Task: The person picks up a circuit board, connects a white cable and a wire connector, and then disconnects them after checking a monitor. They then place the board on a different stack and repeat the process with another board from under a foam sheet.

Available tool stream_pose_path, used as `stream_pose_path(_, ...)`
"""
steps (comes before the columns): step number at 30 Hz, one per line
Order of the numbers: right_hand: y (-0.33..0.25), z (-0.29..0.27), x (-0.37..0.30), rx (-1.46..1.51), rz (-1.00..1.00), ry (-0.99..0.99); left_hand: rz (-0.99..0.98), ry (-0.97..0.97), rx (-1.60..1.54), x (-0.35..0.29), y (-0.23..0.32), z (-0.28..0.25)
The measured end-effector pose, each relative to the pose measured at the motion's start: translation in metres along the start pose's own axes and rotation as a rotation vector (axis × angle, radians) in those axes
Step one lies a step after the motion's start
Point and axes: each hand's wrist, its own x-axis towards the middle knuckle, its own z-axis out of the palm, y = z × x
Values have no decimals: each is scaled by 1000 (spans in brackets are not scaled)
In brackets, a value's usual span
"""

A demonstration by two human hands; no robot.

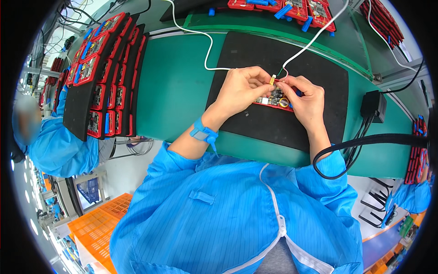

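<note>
A circuit board in a red frame [278, 99] lies under my fingers, partly covered by both hands. My left hand [242, 90] comes from the left, thumb and forefinger pinched on a small yellow piece with a white tip [273, 80], perhaps a connector. Opposite it, my right hand [306, 98] is closed in a pinch on thin coloured wires [284, 75] that fan out of a white cable [306, 46]. The fingertips nearly meet above the board, and what lies between them is partly hidden. A blue strap [201, 133] circles my left wrist.
The board rests on a black mat [237, 130] over a green tabletop [175, 86]. Stacked trays of red-framed boards [98, 75] stand at the left; more red frames [296, 10] lie at the back. A black box [373, 106] with cables is at the right. Another person's blue sleeve [59, 146] shows at left.
</note>
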Motion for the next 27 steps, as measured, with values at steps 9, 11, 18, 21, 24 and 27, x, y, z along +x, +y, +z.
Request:
stream_pose_path(9,1,0,-1,-2,-15,-7,13,-21,-6,-1,0,-2)
stream_pose_path(11,1,0,-1,-6,-40,-7,13,-22,-18,-2,0,-3)
stream_pose_path(18,0,-3,0,-52,-121,-35,67,17,200,-4,5,-4)
stream_pose_path(21,-3,-3,2,-74,-134,-57,79,-15,175,-3,3,-2)
stream_pose_path(24,-1,-3,3,-85,-141,-67,53,-1,150,-3,7,1)
stream_pose_path(27,0,-5,3,-78,-150,-72,221,0,267,0,4,0)
